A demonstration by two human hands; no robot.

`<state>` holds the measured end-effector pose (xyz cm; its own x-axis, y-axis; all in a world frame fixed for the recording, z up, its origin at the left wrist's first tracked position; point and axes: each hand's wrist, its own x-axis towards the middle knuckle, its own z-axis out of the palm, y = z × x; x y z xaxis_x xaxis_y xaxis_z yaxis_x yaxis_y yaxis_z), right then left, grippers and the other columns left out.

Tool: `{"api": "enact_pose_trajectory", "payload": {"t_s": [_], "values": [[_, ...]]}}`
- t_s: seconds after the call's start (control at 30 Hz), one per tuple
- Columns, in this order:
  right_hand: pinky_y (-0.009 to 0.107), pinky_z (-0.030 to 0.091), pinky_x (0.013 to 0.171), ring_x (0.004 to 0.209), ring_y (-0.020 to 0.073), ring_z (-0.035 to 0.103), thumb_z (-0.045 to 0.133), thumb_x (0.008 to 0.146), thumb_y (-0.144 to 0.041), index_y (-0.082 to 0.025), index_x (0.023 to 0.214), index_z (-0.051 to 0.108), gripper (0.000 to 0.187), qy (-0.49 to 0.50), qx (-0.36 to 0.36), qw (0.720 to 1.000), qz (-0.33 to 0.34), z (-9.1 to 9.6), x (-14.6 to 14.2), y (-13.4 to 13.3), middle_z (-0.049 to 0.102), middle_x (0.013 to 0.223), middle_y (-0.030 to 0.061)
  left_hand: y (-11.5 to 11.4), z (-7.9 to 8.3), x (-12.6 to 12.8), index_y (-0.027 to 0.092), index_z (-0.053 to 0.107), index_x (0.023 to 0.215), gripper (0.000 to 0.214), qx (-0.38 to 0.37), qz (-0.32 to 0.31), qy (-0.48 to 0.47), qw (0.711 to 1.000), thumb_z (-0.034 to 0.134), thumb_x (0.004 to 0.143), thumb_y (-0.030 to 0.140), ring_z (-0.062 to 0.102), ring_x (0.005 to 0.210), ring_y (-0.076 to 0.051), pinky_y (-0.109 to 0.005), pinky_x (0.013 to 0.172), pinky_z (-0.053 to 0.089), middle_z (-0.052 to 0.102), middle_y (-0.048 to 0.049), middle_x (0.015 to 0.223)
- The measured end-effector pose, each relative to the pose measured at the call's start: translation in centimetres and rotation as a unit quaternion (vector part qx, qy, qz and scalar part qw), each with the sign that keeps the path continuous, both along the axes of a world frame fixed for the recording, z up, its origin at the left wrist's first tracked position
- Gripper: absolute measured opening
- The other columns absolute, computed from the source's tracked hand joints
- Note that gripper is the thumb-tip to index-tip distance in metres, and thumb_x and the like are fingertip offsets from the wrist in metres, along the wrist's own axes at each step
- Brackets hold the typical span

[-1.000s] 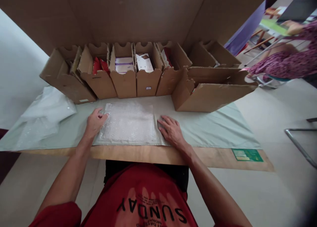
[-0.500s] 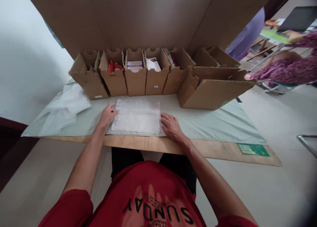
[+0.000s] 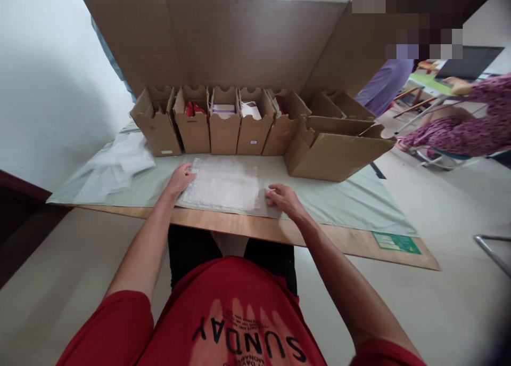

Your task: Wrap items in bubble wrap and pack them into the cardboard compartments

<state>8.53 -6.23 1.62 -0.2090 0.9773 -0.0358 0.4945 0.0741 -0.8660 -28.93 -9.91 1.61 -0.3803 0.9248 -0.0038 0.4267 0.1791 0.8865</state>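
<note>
A clear bubble wrap sheet (image 3: 223,184) lies flat on the pale green cloth in front of me. My left hand (image 3: 181,179) rests at its left edge, the thumb touching the wrap and a gap showing between thumb and forefinger. To the right of the sheet, my right hand (image 3: 282,198) hovers just over the cloth or touches it lightly; which one, I cannot tell. Its fingers are loosely bent and apart, with nothing seen in them. A small space separates it from the wrap's right edge.
Several upright cardboard bins (image 3: 224,134) line the back, some holding red or white packs. A wider cardboard box (image 3: 319,155) stands at right. Crumpled clear plastic wrap (image 3: 125,155) lies at left. A tall cardboard panel (image 3: 247,41) rises behind; a person sits at far right.
My right hand has drawn away from the wrap's right edge and its fingers have lifted. My left hand stays at the left edge. The view has tilted up a little.
</note>
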Motion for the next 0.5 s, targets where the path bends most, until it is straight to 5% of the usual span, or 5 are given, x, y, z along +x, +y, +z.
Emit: {"api": "enact_pose_trajectory", "payload": {"t_s": [0.2, 0.5], "values": [[0.02, 0.039, 0.044, 0.041, 0.01, 0.052, 0.075, 0.078, -0.033, -0.013, 0.102, 0.068, 0.032, 0.016, -0.011, 1.0, 0.003, -1.8, -3.9, 3.3, 0.06, 0.055, -0.0044, -0.7, 0.3, 0.8, 0.01, 0.063, 0.127, 0.063, -0.004, 0.007, -0.01, 1.0, 0.064, 0.066, 0.026, 0.047, 0.059, -0.013, -0.026, 0.06, 0.037, 0.054, 0.0044, 0.067], [0.023, 0.034, 0.048, 0.05, 0.0108, 0.045, 0.061, 0.078, -0.04, -0.016, 0.084, 0.065, 0.025, 0.037, 0.016, 0.998, 0.042, -1.8, -4.5, 5.5, 0.054, 0.06, -0.0038, -0.4, 0.4, 0.5, 0.014, 0.068, 0.101, 0.043, -0.018, 0.002, -0.02, 1.0, 0.07, 0.063, 0.032, 0.052, 0.068, -0.015, -0.027, 0.067, 0.041, 0.058, 0.0022, 0.072]]}}
